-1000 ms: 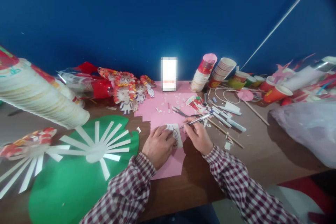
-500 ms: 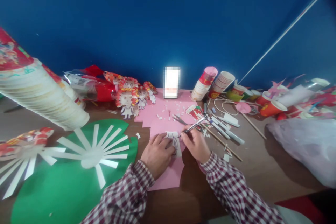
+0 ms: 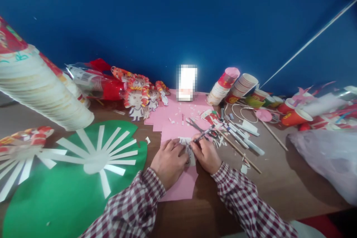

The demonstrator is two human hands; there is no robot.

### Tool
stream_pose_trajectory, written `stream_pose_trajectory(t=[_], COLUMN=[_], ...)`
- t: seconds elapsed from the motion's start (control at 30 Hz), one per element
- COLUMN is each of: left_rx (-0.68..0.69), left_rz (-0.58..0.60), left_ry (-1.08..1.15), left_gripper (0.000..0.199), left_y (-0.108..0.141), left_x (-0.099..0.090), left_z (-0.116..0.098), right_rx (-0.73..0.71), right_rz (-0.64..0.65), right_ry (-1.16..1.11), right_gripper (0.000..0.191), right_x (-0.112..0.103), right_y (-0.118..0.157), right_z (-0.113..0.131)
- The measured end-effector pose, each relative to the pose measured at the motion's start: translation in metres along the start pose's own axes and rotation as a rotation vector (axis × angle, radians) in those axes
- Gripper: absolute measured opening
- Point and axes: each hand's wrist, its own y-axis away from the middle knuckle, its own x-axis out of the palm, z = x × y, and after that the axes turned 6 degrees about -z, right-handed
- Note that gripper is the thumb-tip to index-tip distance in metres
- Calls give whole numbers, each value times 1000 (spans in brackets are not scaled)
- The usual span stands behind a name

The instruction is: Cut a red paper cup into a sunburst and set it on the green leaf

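A small piece of white paper (image 3: 191,160) with dark drawn lines lies on the pink paper (image 3: 178,189) in front of me. My left hand (image 3: 170,161) rests flat over the paper's left part, fingers stretched out and hiding some of it. In my right hand (image 3: 206,154) a pen (image 3: 204,134) is pinched, its tip pointing down and left at the white paper. The tip itself is partly hidden by my fingers. Just beyond the hands lie scissors (image 3: 194,124) among white paper scraps.
Left, a green paper shape (image 3: 64,197) carries a fan of white strips (image 3: 96,163), below a leaning stack of paper cups (image 3: 50,89). Cut-out paper figures (image 3: 136,100) stand behind. Markers (image 3: 240,137), a wooden stick (image 3: 245,156) and a plastic bag (image 3: 326,163) lie right. A pixelated bright rectangle (image 3: 186,81) stands behind.
My right hand and the pen have shifted slightly over the white paper, with the pen still gripped. My left hand stays on the paper. The whole view has moved a little.
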Motion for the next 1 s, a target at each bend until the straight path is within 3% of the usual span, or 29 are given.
stream_pose_trajectory(t=[1.0], left_rx=[-3], left_rz=[20], left_ry=[-1], left_gripper=[18], left_y=[0], left_x=[-1], left_z=[0], right_rx=[-13], right_rz=[52], right_ry=[93], right_gripper=[18], right_x=[4], right_y=[-1], right_z=[-1])
